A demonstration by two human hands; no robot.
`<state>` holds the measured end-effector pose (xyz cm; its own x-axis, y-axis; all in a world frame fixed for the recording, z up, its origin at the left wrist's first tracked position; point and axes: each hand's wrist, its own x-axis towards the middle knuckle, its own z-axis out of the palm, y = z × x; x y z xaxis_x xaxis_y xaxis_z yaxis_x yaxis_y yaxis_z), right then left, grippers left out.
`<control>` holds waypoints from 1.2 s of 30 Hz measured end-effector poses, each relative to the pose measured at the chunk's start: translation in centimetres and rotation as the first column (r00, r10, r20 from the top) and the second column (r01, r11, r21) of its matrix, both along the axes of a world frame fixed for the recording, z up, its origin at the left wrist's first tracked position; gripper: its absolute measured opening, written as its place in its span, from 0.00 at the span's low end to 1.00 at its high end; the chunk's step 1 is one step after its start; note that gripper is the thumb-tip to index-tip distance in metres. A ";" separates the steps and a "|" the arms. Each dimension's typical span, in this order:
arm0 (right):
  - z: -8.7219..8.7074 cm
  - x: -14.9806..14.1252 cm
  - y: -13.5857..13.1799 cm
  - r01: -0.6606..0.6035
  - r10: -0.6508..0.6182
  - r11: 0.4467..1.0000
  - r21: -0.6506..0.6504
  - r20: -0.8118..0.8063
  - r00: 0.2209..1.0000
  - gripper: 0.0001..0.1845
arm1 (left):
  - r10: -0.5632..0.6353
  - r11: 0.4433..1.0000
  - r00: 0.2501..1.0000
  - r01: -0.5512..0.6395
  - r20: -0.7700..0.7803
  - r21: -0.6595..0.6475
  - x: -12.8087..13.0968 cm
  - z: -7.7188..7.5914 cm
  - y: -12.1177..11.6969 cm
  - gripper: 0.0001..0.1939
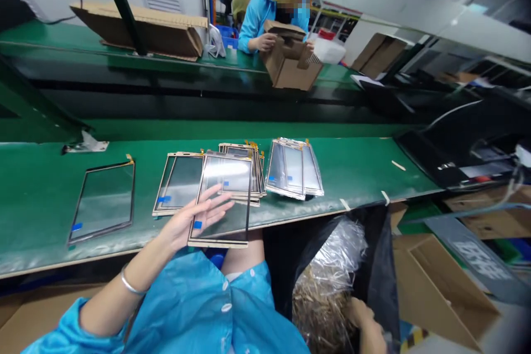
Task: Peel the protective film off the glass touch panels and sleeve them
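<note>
- The left hand (194,218) is raised over the near edge of the green bench (365,171), fingers spread flat behind a clear glass panel (224,199) that it holds up by the lower left part, thumb side near the small blue tab (197,225) on the panel's corner
- The held panel stands tilted, its dark frame and pale lower strip showing, in front of the piles that lie on the bench
- The right hand (365,323) is low at the near right, down in the mouth of a black bag (381,265) that holds crumpled clear film (338,254) and tan strips (317,304); only part of it shows, so how far its fingers are closed cannot be told
- A silver bangle (130,286) sits on the left wrist, and blue sleeves (194,310) cover the person's lap and arms
- On the bench just behind the held panel lies a flat panel with a pale border (178,182), then a fanned stack of panels (251,168), and to the right a second stack in shiny film (294,168)
- A single dark-framed panel (103,199) lies well apart at the left
- At the far side a co-worker in blue holds a cardboard box (290,61) on another green bench, with a flattened carton (145,27) to the far left
</note>
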<state>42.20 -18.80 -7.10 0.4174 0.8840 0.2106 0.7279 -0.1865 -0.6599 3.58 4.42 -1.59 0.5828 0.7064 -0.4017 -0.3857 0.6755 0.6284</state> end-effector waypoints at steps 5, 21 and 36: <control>-0.8 -5.9 5.2 0.008 -0.005 0.999 0.031 -0.115 0.993 0.14 | -0.005 0.993 0.999 -0.001 0.052 0.117 1.2 0.9 -1.0 0.29; 6.3 -17.0 14.1 -0.671 0.669 0.740 -0.054 0.161 0.725 0.14 | 0.172 0.931 0.984 -0.176 0.041 0.321 0.1 2.4 -4.2 0.23; 15.8 -18.3 23.4 -0.666 0.750 0.657 0.354 -0.216 0.625 0.14 | 0.048 0.994 0.964 -0.073 0.262 0.085 1.5 -2.6 -3.7 0.38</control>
